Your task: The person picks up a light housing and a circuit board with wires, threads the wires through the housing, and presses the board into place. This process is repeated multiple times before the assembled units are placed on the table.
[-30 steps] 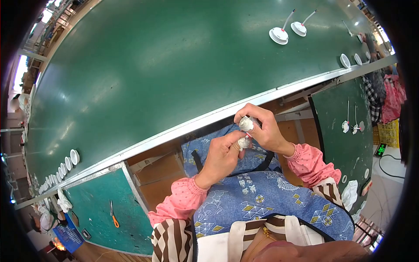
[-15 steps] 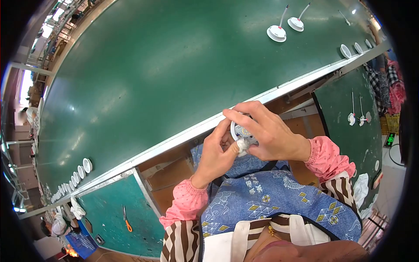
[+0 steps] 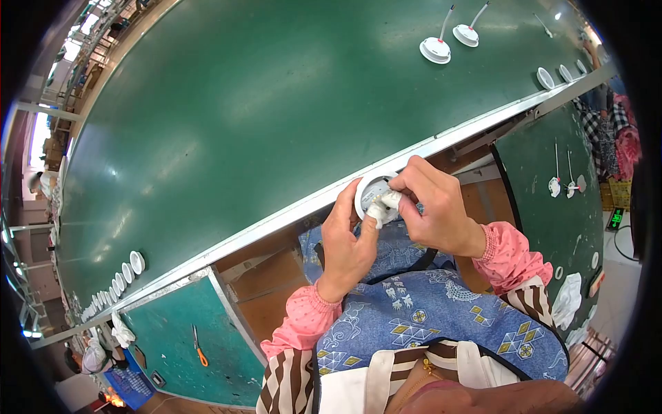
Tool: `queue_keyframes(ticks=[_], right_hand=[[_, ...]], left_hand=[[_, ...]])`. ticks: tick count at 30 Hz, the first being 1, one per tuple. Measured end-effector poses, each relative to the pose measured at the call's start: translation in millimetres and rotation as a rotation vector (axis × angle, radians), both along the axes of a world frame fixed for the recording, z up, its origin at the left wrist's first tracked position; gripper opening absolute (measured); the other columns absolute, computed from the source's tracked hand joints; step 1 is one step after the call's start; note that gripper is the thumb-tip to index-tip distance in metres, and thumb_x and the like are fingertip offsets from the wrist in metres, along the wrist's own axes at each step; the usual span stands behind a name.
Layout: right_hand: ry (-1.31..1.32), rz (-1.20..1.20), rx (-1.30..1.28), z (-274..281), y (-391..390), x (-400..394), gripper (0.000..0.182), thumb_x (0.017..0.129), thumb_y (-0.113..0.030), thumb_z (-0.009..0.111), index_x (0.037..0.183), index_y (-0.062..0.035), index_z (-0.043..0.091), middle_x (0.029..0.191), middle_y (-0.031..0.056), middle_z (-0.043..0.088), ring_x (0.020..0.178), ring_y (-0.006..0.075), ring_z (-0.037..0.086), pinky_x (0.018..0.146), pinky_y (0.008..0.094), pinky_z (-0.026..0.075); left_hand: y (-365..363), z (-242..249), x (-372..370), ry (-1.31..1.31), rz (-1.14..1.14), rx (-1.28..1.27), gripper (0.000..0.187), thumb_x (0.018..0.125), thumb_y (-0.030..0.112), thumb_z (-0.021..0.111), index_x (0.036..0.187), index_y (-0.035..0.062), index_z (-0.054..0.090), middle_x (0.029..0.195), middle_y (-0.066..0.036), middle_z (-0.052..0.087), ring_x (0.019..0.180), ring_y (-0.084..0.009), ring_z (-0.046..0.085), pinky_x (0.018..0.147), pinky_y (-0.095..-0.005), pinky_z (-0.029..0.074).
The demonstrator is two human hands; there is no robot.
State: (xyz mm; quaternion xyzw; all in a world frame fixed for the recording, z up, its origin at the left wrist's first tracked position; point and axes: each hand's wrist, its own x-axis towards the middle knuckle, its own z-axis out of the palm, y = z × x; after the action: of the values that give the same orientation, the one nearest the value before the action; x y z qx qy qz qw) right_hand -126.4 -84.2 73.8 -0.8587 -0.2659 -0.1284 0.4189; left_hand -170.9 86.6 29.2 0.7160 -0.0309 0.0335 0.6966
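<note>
A round white housing [image 3: 360,195] with a pale disc inside is held over the near edge of the green table [image 3: 276,103]. My left hand [image 3: 348,248] is closed on its left rim, the thumb, with a white wrap on its tip, near the front. My right hand [image 3: 434,207] is at the right side, its index finger reaching to the rim and its thumb, also covered in white, meeting the left thumb over the opening. What lies between the two thumbs is too small to make out.
A row of white rings [image 3: 127,272] lies at the left edge. Two white discs with upright wires [image 3: 435,50] stand at the far right. Orange-handled scissors [image 3: 201,355] lie on the lower left board. Wired parts [image 3: 554,186] and white cloth [image 3: 567,301] are at right.
My right hand has drawn back from over the housing and its fingers have curled in, so the open face shows more. My left hand has turned slightly round the rim.
</note>
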Motion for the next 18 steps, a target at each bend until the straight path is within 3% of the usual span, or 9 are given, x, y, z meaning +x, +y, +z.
queue_keyframes(ticks=[4, 10, 14, 18], right_hand=[[0.055, -0.024, 0.079, -10.8, 5.0, 5.2, 0.021, 0.072, 0.010, 0.067, 0.087, -0.0009, 0.056, 0.080, 0.0109, 0.054, 0.062, 0.0266, 0.060, 0.054, 0.0374, 0.047], [0.168, -0.103, 0.193, -8.3, 11.3, 3.8, 0.024, 0.074, 0.008, 0.067, 0.094, 0.0000, 0.058, 0.084, 0.0132, 0.057, 0.067, 0.0265, 0.064, 0.056, 0.0363, 0.049], [0.315, -0.022, 0.091, 0.0, 6.4, 4.6, 0.026, 0.079, 0.006, 0.062, 0.104, 0.0015, 0.061, 0.092, 0.0154, 0.061, 0.077, 0.0312, 0.067, 0.065, 0.0395, 0.052], [0.285, 0.042, 0.112, -2.5, 6.2, 3.0, 0.028, 0.082, 0.005, 0.057, 0.109, 0.0014, 0.061, 0.095, 0.0157, 0.064, 0.080, 0.0347, 0.066, 0.070, 0.0420, 0.052]], left_hand=[[-4.8, 6.5, 0.2, 0.119, 0.060, -0.098, 0.041, 0.095, -0.001, 0.059, 0.135, -0.0052, 0.052, 0.115, -0.012, 0.066, 0.098, -0.0146, 0.066, 0.083, -0.0275, 0.053], [-5.2, 3.3, 4.7, 0.188, 0.059, -0.294, 0.036, 0.095, -0.003, 0.056, 0.131, -0.0055, 0.053, 0.113, -0.011, 0.065, 0.102, -0.0125, 0.063, 0.085, -0.0260, 0.052], [-7.7, 3.2, 5.1, 0.117, 0.068, -0.221, 0.034, 0.094, -0.005, 0.056, 0.128, -0.0053, 0.055, 0.110, -0.009, 0.065, 0.099, -0.0122, 0.062, 0.084, -0.0251, 0.051], [-8.4, 0.5, 6.7, 0.093, 0.077, -0.162, 0.030, 0.092, -0.006, 0.056, 0.122, -0.0045, 0.058, 0.106, -0.008, 0.065, 0.094, -0.0116, 0.061, 0.080, -0.0253, 0.050]])
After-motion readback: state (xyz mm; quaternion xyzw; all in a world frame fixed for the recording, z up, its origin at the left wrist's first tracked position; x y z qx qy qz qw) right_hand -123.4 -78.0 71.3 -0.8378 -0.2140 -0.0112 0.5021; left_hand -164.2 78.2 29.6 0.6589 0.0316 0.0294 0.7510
